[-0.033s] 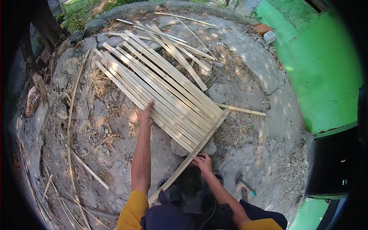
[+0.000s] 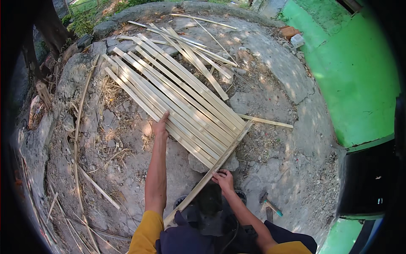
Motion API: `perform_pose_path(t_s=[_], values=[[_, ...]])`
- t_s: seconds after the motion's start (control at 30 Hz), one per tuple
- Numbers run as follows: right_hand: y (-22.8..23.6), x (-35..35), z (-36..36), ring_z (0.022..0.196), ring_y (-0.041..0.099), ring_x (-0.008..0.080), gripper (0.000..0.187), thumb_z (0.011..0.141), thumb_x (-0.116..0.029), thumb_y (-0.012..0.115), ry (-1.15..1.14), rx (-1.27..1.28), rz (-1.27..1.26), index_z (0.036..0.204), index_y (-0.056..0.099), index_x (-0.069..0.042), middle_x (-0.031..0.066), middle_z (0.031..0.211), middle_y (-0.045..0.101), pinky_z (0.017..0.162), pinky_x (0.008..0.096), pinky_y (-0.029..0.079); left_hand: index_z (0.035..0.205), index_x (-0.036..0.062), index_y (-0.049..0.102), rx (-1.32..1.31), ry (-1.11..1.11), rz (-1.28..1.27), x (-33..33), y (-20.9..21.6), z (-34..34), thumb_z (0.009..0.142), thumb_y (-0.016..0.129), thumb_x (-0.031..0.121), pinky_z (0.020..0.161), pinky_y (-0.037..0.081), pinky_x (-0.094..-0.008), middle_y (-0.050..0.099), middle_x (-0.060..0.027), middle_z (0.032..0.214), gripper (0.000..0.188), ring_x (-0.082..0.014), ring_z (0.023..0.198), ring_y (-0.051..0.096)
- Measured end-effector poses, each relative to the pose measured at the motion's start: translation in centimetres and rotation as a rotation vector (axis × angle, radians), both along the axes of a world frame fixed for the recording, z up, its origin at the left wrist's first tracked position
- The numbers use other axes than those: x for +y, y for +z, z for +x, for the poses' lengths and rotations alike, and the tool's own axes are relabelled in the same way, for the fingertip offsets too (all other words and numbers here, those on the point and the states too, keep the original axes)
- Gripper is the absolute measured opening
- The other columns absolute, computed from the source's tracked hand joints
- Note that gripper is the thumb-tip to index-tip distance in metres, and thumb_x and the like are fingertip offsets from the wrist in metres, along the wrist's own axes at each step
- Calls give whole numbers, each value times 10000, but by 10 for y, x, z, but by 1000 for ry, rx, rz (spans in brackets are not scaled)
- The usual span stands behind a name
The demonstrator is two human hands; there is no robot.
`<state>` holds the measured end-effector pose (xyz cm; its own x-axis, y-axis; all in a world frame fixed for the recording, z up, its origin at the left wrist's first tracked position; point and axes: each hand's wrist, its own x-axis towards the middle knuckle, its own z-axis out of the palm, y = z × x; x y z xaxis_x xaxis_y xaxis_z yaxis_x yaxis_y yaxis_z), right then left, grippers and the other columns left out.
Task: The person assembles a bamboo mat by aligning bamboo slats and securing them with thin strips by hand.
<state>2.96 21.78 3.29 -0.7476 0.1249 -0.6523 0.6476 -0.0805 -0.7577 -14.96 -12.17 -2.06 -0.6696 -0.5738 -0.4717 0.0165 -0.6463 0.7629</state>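
Several pale bamboo slats [image 2: 182, 101] lie side by side in a slanted panel in front of me, with narrow gaps between them. A long bamboo crosspiece [image 2: 198, 185] runs across their near right ends and reaches back towards my lap. My left hand [image 2: 160, 127] grips the panel's left edge, its thumb on top of the outer slats and its other fingers hidden beneath. Just beyond the panel's near corner, my right hand [image 2: 224, 179] is closed at the crosspiece, its fingertips against the right side.
Loose bamboo strips [image 2: 203, 55] lie crossed beyond the panel, and long thin strips [image 2: 80, 127] lie at the left. A hammer [image 2: 270, 205] rests on the ground at my right. Farther right stands a green wall [image 2: 355, 72]; tree trunks [image 2: 50, 29] rise at the far left.
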Motion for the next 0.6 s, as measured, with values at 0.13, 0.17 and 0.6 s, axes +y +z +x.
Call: perform_pose_path(t_s=[0.13, 0.17, 0.6], values=[[1, -1, 0, 875, 688, 190, 383, 876, -27, 768, 42, 30, 34, 1154, 512, 41, 135, 984, 678, 754, 295, 621, 1211, -54, 613, 12, 87, -28, 4, 0, -1, 730, 913, 139, 856, 610, -443, 700, -175, 1125, 599, -297, 989, 703], [1, -2, 0, 881, 687, 189, 388, 878, -23, 765, 38, 45, 42, 1163, 510, 44, 136, 987, 677, 758, 297, 621, 1205, -46, 615, -37, 104, -57, 3, 0, -3, 730, 912, 133, 859, 608, -433, 702, -172, 1123, 588, -294, 992, 703], [15, 4, -17, 768, 726, 195, 389, 894, -78, 770, 327, 64, 211, 1137, 472, -15, 129, 884, 715, 655, 295, 605, 1285, -47, 587, 62, 33, -165, -8, -14, -8, 765, 905, 176, 893, 568, -406, 692, -149, 1173, 650, -266, 1028, 682]])
